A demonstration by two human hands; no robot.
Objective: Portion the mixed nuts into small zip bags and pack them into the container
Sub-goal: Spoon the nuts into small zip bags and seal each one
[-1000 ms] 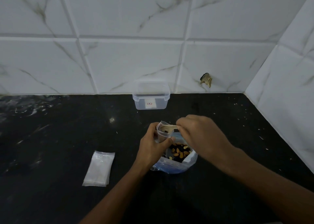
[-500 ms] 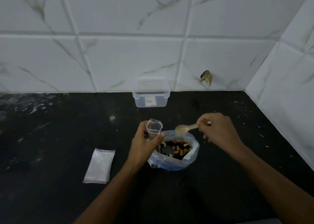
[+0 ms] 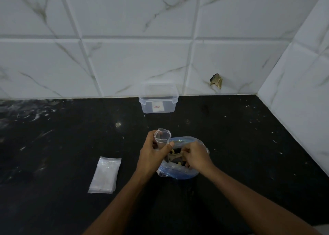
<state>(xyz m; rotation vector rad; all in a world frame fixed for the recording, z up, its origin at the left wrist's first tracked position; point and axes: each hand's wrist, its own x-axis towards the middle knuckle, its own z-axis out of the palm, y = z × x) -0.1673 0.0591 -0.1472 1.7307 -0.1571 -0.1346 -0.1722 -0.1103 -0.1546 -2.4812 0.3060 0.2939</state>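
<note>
My left hand (image 3: pixel 153 152) grips a small clear zip bag (image 3: pixel 162 136) upright with its mouth open, just left of the big blue-tinted bag of mixed nuts (image 3: pixel 181 170) on the black counter. My right hand (image 3: pixel 196 157) reaches down into the big bag and holds a wooden spoon (image 3: pixel 175 156) among the nuts. Most of the nuts are hidden by my hands. The clear plastic container (image 3: pixel 158 99) stands open against the tiled wall behind.
A flat stack of unused small zip bags (image 3: pixel 105 175) lies on the black counter (image 3: pixel 53 145) to the left. Tiled walls close the back and the right side. A chipped hole (image 3: pixel 216 81) marks the back wall.
My right hand has dropped from above the big bag down into it, taking the spoon among the nuts. My left hand keeps holding the small bag upright.
</note>
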